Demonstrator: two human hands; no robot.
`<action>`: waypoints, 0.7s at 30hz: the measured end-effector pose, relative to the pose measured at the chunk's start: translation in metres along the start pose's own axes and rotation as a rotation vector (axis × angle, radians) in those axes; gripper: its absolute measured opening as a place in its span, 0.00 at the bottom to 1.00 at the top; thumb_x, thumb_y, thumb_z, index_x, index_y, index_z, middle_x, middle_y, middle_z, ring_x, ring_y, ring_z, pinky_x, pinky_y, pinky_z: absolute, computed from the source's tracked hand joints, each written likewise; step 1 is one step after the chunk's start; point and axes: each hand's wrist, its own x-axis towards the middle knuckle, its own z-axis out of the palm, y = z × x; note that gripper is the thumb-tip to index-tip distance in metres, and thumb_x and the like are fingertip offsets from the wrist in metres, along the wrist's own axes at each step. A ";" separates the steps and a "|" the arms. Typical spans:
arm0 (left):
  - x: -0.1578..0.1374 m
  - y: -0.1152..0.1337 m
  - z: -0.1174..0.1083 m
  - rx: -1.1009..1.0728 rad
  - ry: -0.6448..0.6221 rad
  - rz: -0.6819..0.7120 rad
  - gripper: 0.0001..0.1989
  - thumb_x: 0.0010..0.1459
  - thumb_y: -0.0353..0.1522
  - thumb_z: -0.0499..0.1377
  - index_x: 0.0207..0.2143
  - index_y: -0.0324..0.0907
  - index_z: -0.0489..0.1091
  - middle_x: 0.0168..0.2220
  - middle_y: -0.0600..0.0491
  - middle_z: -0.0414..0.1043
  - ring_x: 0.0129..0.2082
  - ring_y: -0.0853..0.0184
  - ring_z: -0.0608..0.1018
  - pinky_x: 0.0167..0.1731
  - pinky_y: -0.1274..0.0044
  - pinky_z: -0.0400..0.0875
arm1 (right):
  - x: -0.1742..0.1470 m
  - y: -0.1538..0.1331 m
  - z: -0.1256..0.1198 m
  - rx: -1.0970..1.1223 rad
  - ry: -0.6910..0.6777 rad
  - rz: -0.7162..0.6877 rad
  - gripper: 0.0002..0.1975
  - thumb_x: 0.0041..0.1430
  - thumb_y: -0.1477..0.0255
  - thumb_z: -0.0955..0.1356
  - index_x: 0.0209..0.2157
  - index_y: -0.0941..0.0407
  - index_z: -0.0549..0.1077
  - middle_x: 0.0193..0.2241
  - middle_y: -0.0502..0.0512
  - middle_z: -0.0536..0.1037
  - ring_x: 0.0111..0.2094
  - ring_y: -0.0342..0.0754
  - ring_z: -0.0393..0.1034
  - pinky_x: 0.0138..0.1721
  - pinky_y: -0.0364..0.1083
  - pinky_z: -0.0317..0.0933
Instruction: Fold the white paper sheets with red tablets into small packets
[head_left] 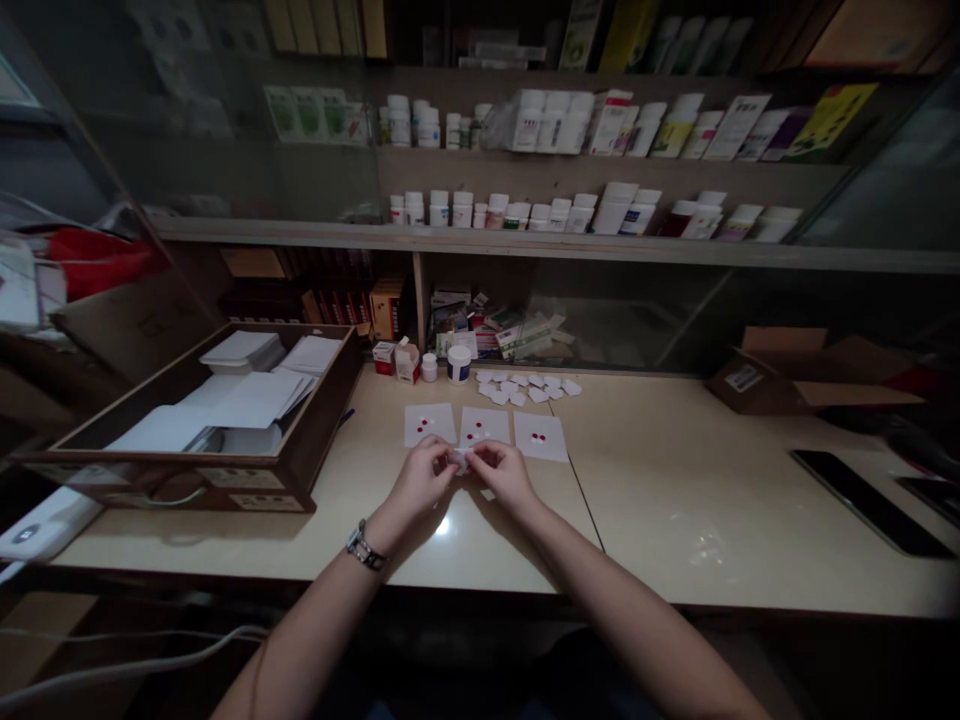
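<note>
Between the fingertips of my left hand (pixel 424 474) and my right hand (pixel 504 472) is a small folded white paper (pixel 461 461). Both hands pinch it, low over the counter's front half. Just beyond them lie three flat white paper squares: a left sheet (pixel 442 412), a middle sheet (pixel 496 416) and a right sheet (pixel 553 437). Small red and white tablets rest on each sheet, and my hands partly cover the nearer edges of the left and middle ones. Several folded paper packets (pixel 536 394) lie further back. A tiny white scrap (pixel 487 494) sits under my right hand.
Left stands a wooden drawer (pixel 296 480) holding stacks of white paper. Small boxes (pixel 407 360), a little white bottle (pixel 429 368) and a white-and-blue jar (pixel 458 364) line the back. Right are a phone (pixel 870 500) and an open cardboard box (pixel 780 385). Shelves (pixel 525 238) carry medicine bottles.
</note>
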 end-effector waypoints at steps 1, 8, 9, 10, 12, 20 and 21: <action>0.000 -0.001 0.000 0.006 -0.002 0.006 0.05 0.52 0.24 0.55 0.26 0.39 0.68 0.31 0.52 0.65 0.33 0.67 0.69 0.34 0.76 0.66 | -0.001 0.001 0.000 -0.013 -0.002 0.001 0.18 0.40 0.57 0.74 0.23 0.58 0.73 0.18 0.52 0.74 0.20 0.45 0.68 0.22 0.42 0.63; -0.002 0.000 0.001 0.093 0.003 0.045 0.05 0.50 0.22 0.54 0.26 0.40 0.65 0.32 0.53 0.63 0.32 0.67 0.68 0.35 0.75 0.66 | -0.004 0.000 0.002 -0.057 0.030 -0.019 0.17 0.42 0.58 0.73 0.23 0.58 0.73 0.20 0.53 0.75 0.22 0.46 0.69 0.23 0.43 0.63; -0.002 0.000 0.001 0.093 0.011 0.043 0.05 0.51 0.22 0.54 0.27 0.40 0.65 0.33 0.52 0.63 0.33 0.66 0.69 0.35 0.75 0.66 | -0.004 -0.001 0.002 -0.052 0.037 -0.016 0.17 0.42 0.58 0.73 0.22 0.58 0.73 0.19 0.53 0.74 0.22 0.46 0.69 0.23 0.43 0.63; -0.002 0.001 0.001 0.090 0.017 0.042 0.05 0.51 0.22 0.54 0.28 0.40 0.66 0.33 0.52 0.63 0.34 0.66 0.69 0.36 0.74 0.66 | -0.004 -0.002 0.002 -0.044 0.039 -0.009 0.17 0.41 0.58 0.73 0.22 0.58 0.72 0.19 0.53 0.74 0.22 0.46 0.69 0.23 0.43 0.64; -0.002 0.001 0.000 0.081 0.020 0.043 0.06 0.52 0.23 0.54 0.29 0.40 0.67 0.34 0.52 0.64 0.35 0.66 0.70 0.38 0.74 0.66 | -0.003 -0.002 0.001 -0.025 0.031 0.002 0.18 0.40 0.57 0.73 0.22 0.58 0.72 0.19 0.53 0.74 0.22 0.46 0.69 0.24 0.43 0.64; -0.001 0.001 -0.002 0.064 -0.035 0.051 0.06 0.55 0.25 0.53 0.27 0.40 0.67 0.35 0.51 0.64 0.36 0.66 0.69 0.39 0.74 0.66 | -0.002 0.001 0.001 -0.029 -0.002 -0.016 0.17 0.43 0.58 0.72 0.24 0.58 0.71 0.20 0.52 0.73 0.22 0.46 0.69 0.26 0.44 0.64; -0.001 0.001 -0.002 0.067 -0.031 0.051 0.06 0.54 0.24 0.53 0.27 0.40 0.65 0.35 0.51 0.64 0.36 0.66 0.69 0.39 0.74 0.66 | -0.002 0.001 0.000 -0.035 -0.003 -0.031 0.16 0.44 0.59 0.72 0.25 0.58 0.71 0.20 0.52 0.73 0.22 0.46 0.69 0.26 0.44 0.65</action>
